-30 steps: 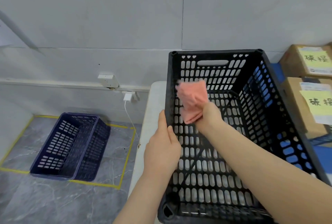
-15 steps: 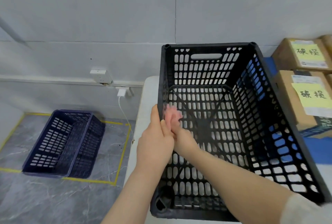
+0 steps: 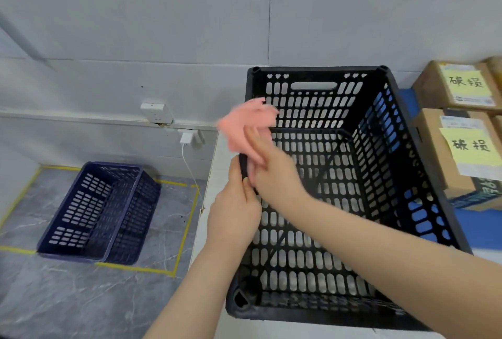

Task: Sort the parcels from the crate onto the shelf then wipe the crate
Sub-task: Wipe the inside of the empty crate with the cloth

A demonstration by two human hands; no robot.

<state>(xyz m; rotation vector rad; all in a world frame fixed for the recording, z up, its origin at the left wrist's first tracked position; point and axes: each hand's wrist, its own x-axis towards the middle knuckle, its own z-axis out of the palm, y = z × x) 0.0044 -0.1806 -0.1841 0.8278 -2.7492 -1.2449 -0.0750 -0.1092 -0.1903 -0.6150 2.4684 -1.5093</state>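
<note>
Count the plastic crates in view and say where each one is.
2. The black crate stands on the white table, its left wall gripped by the left hand. The dark blue crate sits on the floor inside the yellow tape. Others may be out of frame.

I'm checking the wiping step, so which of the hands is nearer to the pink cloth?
The right hand: it grips the pink cloth against the left wall of the black crate. The left hand sits just below, clasping that wall's rim, not on the cloth.
</note>
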